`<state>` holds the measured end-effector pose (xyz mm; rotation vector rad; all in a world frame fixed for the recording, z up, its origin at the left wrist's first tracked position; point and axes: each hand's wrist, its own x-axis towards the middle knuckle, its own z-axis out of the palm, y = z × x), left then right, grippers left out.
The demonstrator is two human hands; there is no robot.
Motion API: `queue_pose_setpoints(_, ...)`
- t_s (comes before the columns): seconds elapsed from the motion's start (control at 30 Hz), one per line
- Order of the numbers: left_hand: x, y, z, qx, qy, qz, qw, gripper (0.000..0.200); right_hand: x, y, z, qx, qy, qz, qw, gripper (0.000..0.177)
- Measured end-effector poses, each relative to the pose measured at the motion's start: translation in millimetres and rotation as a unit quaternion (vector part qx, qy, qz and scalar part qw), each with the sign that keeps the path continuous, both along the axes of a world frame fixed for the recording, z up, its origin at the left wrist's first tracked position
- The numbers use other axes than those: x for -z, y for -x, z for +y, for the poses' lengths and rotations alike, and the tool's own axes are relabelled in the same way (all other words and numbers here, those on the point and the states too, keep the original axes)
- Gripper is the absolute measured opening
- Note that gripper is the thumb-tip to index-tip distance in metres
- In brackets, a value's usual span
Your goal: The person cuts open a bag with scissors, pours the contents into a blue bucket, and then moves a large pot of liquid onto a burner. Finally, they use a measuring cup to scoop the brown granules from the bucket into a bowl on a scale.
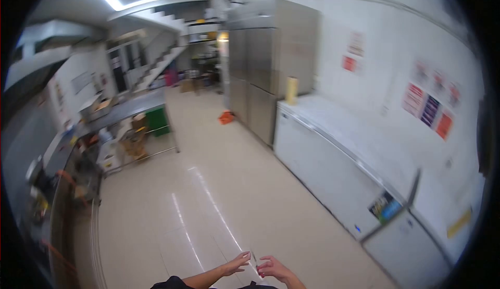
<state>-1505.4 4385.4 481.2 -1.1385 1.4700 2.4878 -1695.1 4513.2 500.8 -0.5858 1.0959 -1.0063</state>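
Note:
Both of my hands are low in the view, in front of my dark clothing. My left hand (237,264) has its fingers stretched out and apart, close to a thin, dark, narrow object (254,258). My right hand (276,269) has curled fingers around the lower end of that object, where a small red part shows. The object stands tilted between the two hands, and its exact kind is too small and blurred to tell. I cannot make out whether the left fingertips touch it.
A long white chest freezer (323,153) runs along the right wall, with a yellow roll-like item (291,90) on top. Behind it stands a tall steel refrigerator (252,60). Steel tables (130,105) and a counter line the left. An orange object (225,117) lies on the tiled floor (219,185).

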Motion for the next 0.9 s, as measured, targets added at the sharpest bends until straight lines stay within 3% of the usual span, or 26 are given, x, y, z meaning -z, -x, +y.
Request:
queue_pose_setpoints(0.13, 11.4, 11.1, -99.3, -0.217, -0.07, 0.131, 0.965, 0.065, -32.1, 18.6, -175.0, -0.186, 0.016, 0.022, 0.982, 0.06)
queue_pose_setpoints(0.17, -6.9, 13.8, -124.2, -0.243, -0.115, 0.191, 0.944, 0.051, -45.9, 16.7, -215.8, -0.197, 0.02, 0.043, 0.979, 0.059)
queue_pose_setpoints(0.27, 30.4, 20.7, -192.6, -0.352, -0.114, 0.101, 0.924, 0.049, -15.2, 18.2, -338.7, -0.326, 0.017, 0.094, 0.94, 0.056)
queue_pose_setpoints(0.3, 40.3, 27.9, -218.6, -0.369, -0.128, 0.116, 0.913, 0.048, 1.3, 18.2, -375.5, -0.351, 0.042, 0.112, 0.929, 0.053)
queue_pose_setpoints(0.4, 67.0, 40.8, -312.3, -0.304, -0.195, 0.212, 0.908, 0.047, 37.3, 21.1, -464.6, -0.33, 0.101, 0.221, 0.912, 0.061)
queue_pose_setpoints(0.43, 68.0, 53.0, -344.7, -0.315, -0.189, 0.214, 0.905, 0.045, 41.8, 28.8, -494.5, -0.335, 0.066, 0.24, 0.909, 0.062)
queue_pose_setpoints(0.53, -2.4, 91.2, -454.8, -0.359, -0.129, 0.093, 0.92, 0.043, -1.9, 59.0, -580.2, -0.254, 0.078, 0.27, 0.926, 0.063)
queue_pose_setpoints(0.57, -5.2, 104.9, -494.8, -0.352, -0.122, 0.09, 0.924, 0.042, 35.2, 77.9, -613.1, -0.231, 0.101, 0.21, 0.945, 0.066)
queue_pose_setpoints(0.67, 25.8, 161.0, -617.0, -0.299, -0.006, -0.03, 0.954, 0.035, 41.3, 127.8, -705.5, -0.136, 0.05, 0.114, 0.983, 0.072)
queue_pose_setpoints(0.7, 36.9, 176.6, -657.9, -0.293, 0.003, -0.014, 0.956, 0.034, 43.7, 142.5, -740.7, -0.118, 0.03, 0.098, 0.988, 0.072)
queue_pose_setpoints(0.8, 82.5, 219.6, -764.7, -0.272, 0.1, -0.056, 0.956, 0.037, 58.7, 179.0, -854.2, -0.125, -0.014, 0.104, 0.987, 0.073)
queue_pose_setpoints(0.9, 105.7, 242.8, -871.6, -0.241, 0.084, -0.162, 0.953, 0.038, 73.2, 202.8, -972.6, -0.187, -0.03, 0.126, 0.974, 0.074)
